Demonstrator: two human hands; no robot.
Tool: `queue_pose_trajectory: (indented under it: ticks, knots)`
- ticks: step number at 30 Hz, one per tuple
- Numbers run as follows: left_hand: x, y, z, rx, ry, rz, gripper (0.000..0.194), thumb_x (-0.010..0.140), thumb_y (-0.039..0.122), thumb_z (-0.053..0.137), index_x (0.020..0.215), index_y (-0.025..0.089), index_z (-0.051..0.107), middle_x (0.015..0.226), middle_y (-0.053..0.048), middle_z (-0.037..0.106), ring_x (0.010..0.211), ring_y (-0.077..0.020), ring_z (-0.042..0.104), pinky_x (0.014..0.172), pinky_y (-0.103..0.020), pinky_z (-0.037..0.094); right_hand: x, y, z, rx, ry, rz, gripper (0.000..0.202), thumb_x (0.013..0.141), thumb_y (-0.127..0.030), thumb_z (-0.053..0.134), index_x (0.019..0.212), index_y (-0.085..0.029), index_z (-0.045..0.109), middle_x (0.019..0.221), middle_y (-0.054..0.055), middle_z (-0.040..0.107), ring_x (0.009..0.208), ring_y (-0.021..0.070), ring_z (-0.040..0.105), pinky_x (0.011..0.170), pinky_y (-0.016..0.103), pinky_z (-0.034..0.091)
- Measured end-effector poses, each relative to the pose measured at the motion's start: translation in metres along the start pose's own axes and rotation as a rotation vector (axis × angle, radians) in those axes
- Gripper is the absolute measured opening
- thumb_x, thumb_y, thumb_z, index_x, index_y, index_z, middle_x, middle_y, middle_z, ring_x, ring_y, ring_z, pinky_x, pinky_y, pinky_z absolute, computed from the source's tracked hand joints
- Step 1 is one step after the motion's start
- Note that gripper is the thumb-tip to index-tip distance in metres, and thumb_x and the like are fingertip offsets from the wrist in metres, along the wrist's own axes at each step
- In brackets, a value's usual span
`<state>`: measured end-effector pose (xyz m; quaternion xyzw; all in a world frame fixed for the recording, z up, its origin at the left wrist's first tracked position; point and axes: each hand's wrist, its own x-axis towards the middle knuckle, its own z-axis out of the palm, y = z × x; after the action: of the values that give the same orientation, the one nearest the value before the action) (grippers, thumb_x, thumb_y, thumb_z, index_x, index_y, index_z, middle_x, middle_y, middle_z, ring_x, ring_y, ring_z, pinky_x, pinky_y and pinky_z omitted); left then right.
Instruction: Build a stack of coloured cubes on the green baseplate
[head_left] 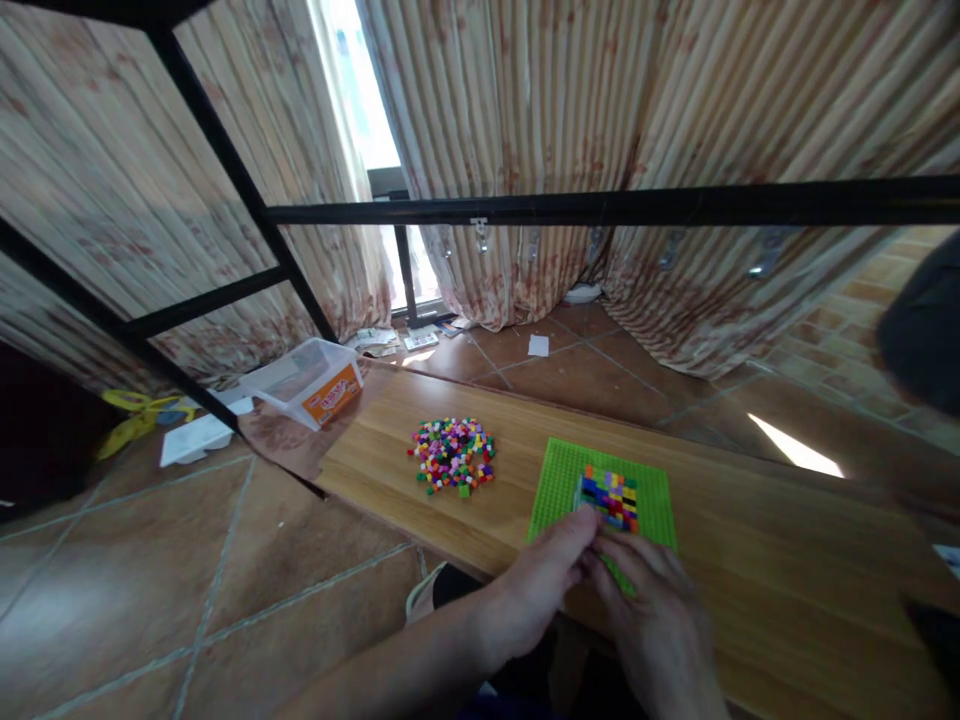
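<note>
A green studded baseplate (555, 475) lies on the wooden board, with a block of small multicoloured bricks (611, 495) on its middle. My left hand (536, 580) reaches in over the plate's near left part, its thumb and fingers closed at the near edge of the bricks. My right hand (660, 605) covers the plate's near right part, fingers bent in and meeting the left fingertips. Whatever sits between the fingertips is hidden. Off to the left lies a loose pile of tiny mixed-colour bricks (450, 455), apart from both hands.
The long wooden board (765, 560) runs across below a black metal frame bar (525, 210). A clear plastic box (307, 380) with an orange label stands past its left end. Papers (375, 342) lie on the tiled floor by the curtains (517, 120).
</note>
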<state>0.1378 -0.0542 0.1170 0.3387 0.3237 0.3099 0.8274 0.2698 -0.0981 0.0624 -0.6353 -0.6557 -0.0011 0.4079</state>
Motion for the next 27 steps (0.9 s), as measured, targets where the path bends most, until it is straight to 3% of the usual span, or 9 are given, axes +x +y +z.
queue_pose_trajectory:
  ticks: [8,12,16,18,20,23,27]
  knots:
    - [-0.006,-0.004,0.002,0.129,0.022,0.056,0.049,0.084,0.061,0.058,0.106,0.018,0.068,0.112,-0.008,0.065,0.116,-0.0242,0.054,0.103,-0.038,0.039,-0.005,0.006,-0.006,0.057,0.035,0.059,0.034,0.091,-0.051,0.050,0.085,-0.025,0.072,0.087,0.005,0.072,0.080,0.0209,0.065,0.072,0.035,0.050]
    - [0.003,-0.004,-0.002,0.144,0.071,0.104,0.046,0.083,0.056,0.061,0.105,0.017,0.068,0.111,-0.008,0.066,0.110,-0.0227,0.057,0.099,-0.036,0.042,-0.002,0.014,-0.008,0.139,0.052,0.223,0.032,0.087,-0.054,0.057,0.084,-0.026,0.073,0.090,0.004,0.072,0.084,0.0204,0.066,0.077,0.034,0.050]
    - [0.029,0.000,-0.013,0.281,0.234,0.201,0.034,0.081,0.040,0.069,0.106,0.016,0.066,0.101,-0.007,0.069,0.099,-0.0201,0.061,0.093,-0.032,0.047,0.015,0.033,-0.012,0.193,0.099,0.436,0.034,0.083,-0.055,0.061,0.086,-0.024,0.074,0.093,0.005,0.071,0.084,0.0204,0.064,0.078,0.034,0.049]
    - [0.047,0.004,-0.020,0.422,0.282,0.236,0.030,0.082,0.033,0.067,0.106,0.016,0.066,0.096,-0.006,0.070,0.091,-0.0193,0.063,0.087,-0.031,0.049,0.028,0.045,-0.012,0.214,0.096,0.459,0.034,0.082,-0.055,0.062,0.086,-0.024,0.074,0.091,0.005,0.071,0.081,0.0200,0.063,0.076,0.034,0.048]
    - [0.065,0.008,-0.025,0.598,0.302,0.314,0.027,0.083,0.029,0.064,0.106,0.017,0.067,0.102,-0.007,0.070,0.095,-0.0203,0.063,0.091,-0.033,0.048,0.040,0.056,-0.010,0.225,0.090,0.437,0.035,0.082,-0.055,0.062,0.084,-0.023,0.074,0.089,0.005,0.070,0.081,0.0203,0.062,0.076,0.035,0.048]
    - [0.090,0.015,-0.028,0.807,0.249,0.388,0.024,0.085,0.025,0.059,0.105,0.019,0.069,0.108,-0.006,0.071,0.105,-0.0215,0.061,0.099,-0.035,0.045,0.052,0.066,-0.003,0.188,0.091,0.387,0.036,0.081,-0.056,0.061,0.080,-0.023,0.074,0.088,0.006,0.069,0.085,0.0216,0.062,0.080,0.038,0.047]
    - [0.118,0.017,-0.028,0.880,0.133,0.350,0.025,0.087,0.022,0.053,0.105,0.021,0.071,0.108,-0.003,0.073,0.103,-0.0192,0.063,0.098,-0.033,0.047,0.054,0.070,0.003,0.090,0.081,0.303,0.036,0.084,-0.056,0.058,0.080,-0.024,0.075,0.090,0.007,0.068,0.089,0.0226,0.060,0.084,0.040,0.046]
